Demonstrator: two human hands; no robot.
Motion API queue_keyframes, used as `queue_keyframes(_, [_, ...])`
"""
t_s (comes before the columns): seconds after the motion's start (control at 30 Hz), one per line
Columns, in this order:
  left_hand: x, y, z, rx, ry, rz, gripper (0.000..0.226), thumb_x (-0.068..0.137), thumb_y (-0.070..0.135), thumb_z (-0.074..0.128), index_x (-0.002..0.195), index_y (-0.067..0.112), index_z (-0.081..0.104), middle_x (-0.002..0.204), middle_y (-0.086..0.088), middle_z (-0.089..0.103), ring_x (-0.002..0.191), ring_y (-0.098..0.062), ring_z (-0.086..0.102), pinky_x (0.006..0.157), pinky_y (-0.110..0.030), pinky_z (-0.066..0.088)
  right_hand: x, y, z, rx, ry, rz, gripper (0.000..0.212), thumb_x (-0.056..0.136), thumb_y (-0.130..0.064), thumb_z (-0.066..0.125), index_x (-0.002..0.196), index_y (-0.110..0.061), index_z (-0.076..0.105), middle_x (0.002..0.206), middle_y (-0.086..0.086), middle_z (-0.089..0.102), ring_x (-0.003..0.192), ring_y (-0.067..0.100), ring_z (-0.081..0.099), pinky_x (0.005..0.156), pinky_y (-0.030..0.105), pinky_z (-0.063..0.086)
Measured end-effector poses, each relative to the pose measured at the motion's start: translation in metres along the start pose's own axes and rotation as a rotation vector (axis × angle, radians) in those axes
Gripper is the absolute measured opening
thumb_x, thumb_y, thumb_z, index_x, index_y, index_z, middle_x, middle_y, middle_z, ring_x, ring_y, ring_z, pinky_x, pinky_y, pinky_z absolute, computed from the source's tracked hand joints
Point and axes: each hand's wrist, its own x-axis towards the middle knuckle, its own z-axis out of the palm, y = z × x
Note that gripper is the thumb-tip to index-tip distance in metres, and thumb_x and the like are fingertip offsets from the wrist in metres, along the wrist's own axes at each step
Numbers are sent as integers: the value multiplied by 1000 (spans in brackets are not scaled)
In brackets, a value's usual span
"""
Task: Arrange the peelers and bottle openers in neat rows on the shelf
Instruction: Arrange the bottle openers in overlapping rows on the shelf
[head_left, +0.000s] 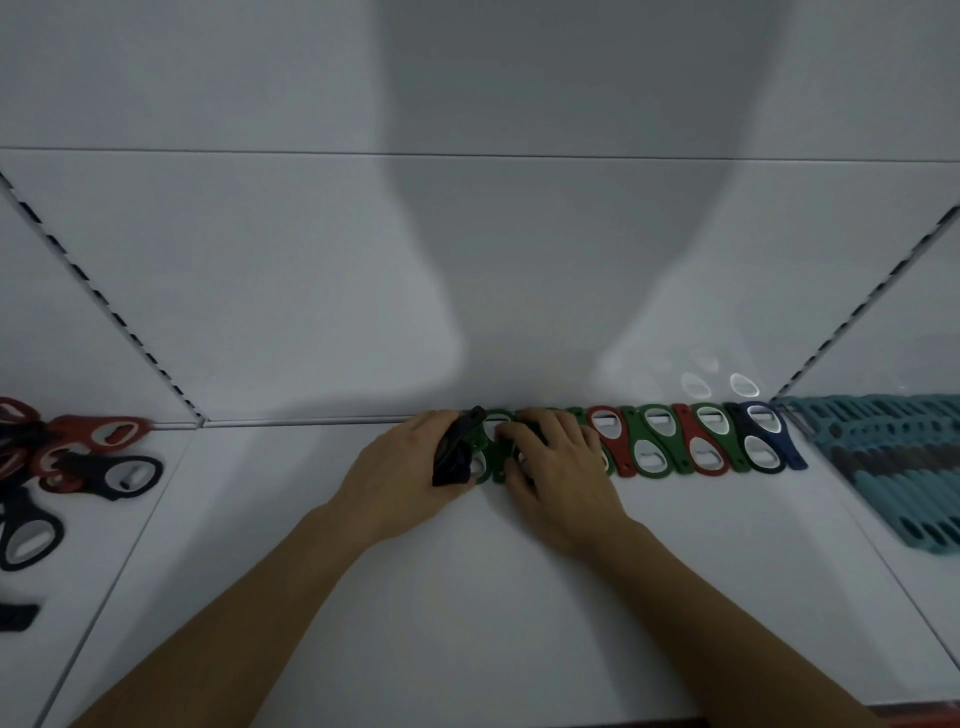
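black opener (453, 457) gripped in curled left hand (397, 467); right hand (563, 470) presses palm-down on green opener (492, 448) in shelf (467, 597) row.

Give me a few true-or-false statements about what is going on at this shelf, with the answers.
1. The left hand grips a dark opener. True.
2. The right hand hangs idle, away from the shelf. False: it rests on green openers at the back of the shelf.
3. The row of openers runs along the shelf's back edge. True.
4. The teal peelers lie left of the hands. False: they lie on the right; a loose pile of red and dark openers lies on the left.
5. Every opener in the row is green. False: red and dark blue ones are there too.
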Motion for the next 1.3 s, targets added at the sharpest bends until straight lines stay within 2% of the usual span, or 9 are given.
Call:
queue_keyframes(0.13, [-1,3,-14,-92,-69,35,58,83,42,82,133,29,58,111,12,62,96,-4,60,82,-28,54,5,-6,-13,153,143,-71,38,96,-23,64,133,-17,59,131,3,58,118,22,54,97,39,45])
queue_keyframes(0.23, [-3,13,-27,-161,-104,60,49,77,45,84,120,32,64,98,16,69,87,-4,66,75,-31,56,16,-21,-28,632,-16,0,38,98,-25,63,135,-28,53,116,-8,64,96,6,64,79,16,51])
queue_keyframes(0.37, [-7,17,-43,-260,-124,-11,54,65,62,84,102,26,67,86,9,70,79,-11,68,71,-39,56,33,-39,-31,798,-33,23,13,93,-23,70,107,-22,70,93,-11,71,82,10,67,70,24,54])
queue_keyframes(0.53, [-17,3,-55,-409,-146,-108,43,72,54,84,104,29,69,88,4,72,81,-17,70,74,-43,59,43,-50,-23,992,4,45,8,91,-12,73,98,-14,72,90,-6,71,82,13,65,71,22,51])
queue_keyframes(0.67, [-25,-13,-59,-480,-190,-171,24,83,45,79,100,32,68,87,12,68,77,-8,66,66,-28,55,50,-64,-21,1246,56,189,5,97,-10,63,95,-7,66,84,3,69,77,12,65,69,23,50])
queue_keyframes(0.77, [-34,-21,-62,-589,-203,-256,34,84,47,72,113,29,66,84,10,67,69,-8,61,60,-25,51,57,-62,-30,1366,177,333,12,102,-16,57,94,-7,62,79,7,68,68,17,64,58,27,49])
queue_keyframes(0.97, [-32,-40,-69,-727,-102,-329,26,96,29,66,121,32,62,66,-3,58,58,-21,51,53,-36,44,43,-64,-18,742,274,156,10,87,-7,76,97,-11,76,87,-2,75,77,12,71,75,31,60])
queue_keyframes(1.1, [-26,-45,-64,-401,14,-277,8,93,27,71,99,26,66,78,-2,64,63,-18,58,62,-32,48,24,-75,6,342,187,-175,19,84,-8,79,103,-8,78,102,6,71,89,20,67,82,28,55])
queue_keyframes(1.3, [-28,-45,-54,-75,-61,-5,21,88,29,78,90,30,58,85,12,54,73,-3,54,60,-19,35,12,-74,19,46,12,-196,28,89,-31,72,109,-12,73,111,6,66,98,29,58,79,42,50])
